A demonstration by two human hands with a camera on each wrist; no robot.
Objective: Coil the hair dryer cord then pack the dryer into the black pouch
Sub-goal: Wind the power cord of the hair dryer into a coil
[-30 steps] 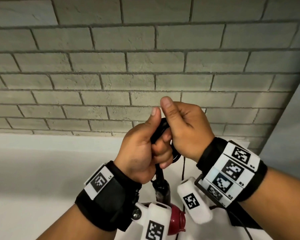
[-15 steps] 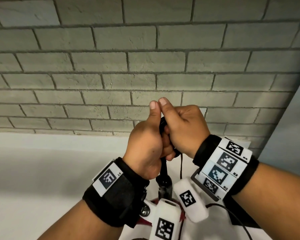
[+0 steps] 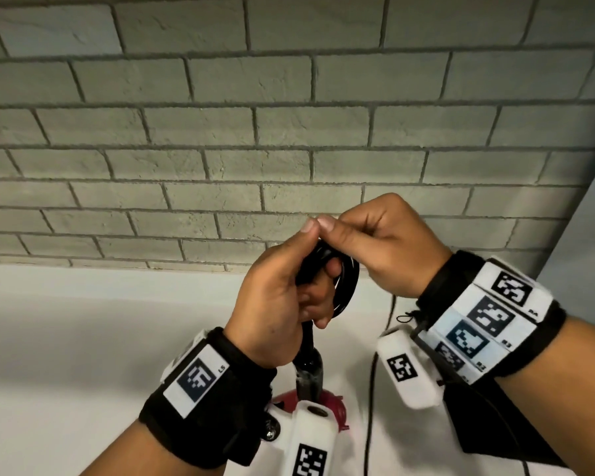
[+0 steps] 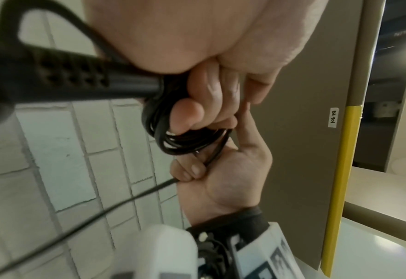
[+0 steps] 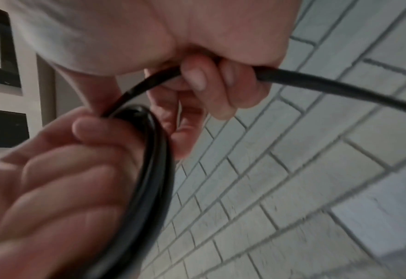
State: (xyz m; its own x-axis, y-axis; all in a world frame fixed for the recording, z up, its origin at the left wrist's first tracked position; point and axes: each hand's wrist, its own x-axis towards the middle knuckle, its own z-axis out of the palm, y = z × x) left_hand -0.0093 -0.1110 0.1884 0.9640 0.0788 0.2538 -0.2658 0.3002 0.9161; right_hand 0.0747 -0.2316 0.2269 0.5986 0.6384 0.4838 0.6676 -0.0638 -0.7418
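My left hand (image 3: 310,273) grips a small coil of black cord (image 3: 346,286), with the loops round its fingers (image 4: 187,117). Below it hangs the hair dryer: a black handle (image 3: 310,369) and a dark red body (image 3: 337,407), partly hidden by the wrist camera. My right hand (image 3: 364,242) pinches the free run of cord (image 5: 340,88) next to the coil (image 5: 154,169), thumb tip against the left thumb. The loose cord (image 3: 370,407) drops to the white counter. The black pouch (image 3: 488,427) lies under my right forearm, mostly hidden.
A grey brick wall (image 3: 289,132) stands right behind the hands. The white counter (image 3: 83,338) runs to the left below them. A grey panel with a yellow edge (image 4: 340,169) rises on the right.
My right hand has swung out to the right of the left hand, thumb tips still together. More of the coil shows between the hands. The dryer hangs as before.
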